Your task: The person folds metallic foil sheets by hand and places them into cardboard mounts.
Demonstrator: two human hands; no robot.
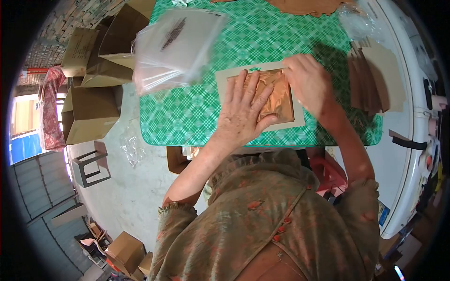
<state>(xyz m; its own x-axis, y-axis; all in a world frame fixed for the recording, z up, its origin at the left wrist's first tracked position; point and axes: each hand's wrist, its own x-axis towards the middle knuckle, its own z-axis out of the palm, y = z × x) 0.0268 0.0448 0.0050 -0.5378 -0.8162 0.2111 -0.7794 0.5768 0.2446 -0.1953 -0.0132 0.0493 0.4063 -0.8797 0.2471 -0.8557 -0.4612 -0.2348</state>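
A shiny copper-coloured sheet (280,100) lies on a pale cardboard backing (300,114) near the front edge of the green checked table (183,119). My left hand (243,107) rests flat across the sheet's left part, its fingers spread. At the upper right corner of the sheet, my right hand (308,82) has its fingers curled and pressed together. What those fingertips hold, if anything, is hidden. A stack of clear plastic bags (176,47) sits to the left of the backing.
Pale cardboard pieces (382,77) lie at the table's right side, below crumpled clear plastic (358,21). Brown material (304,5) is at the far edge. Open cartons (91,110) and a grey frame stool (91,164) stand left of the table.
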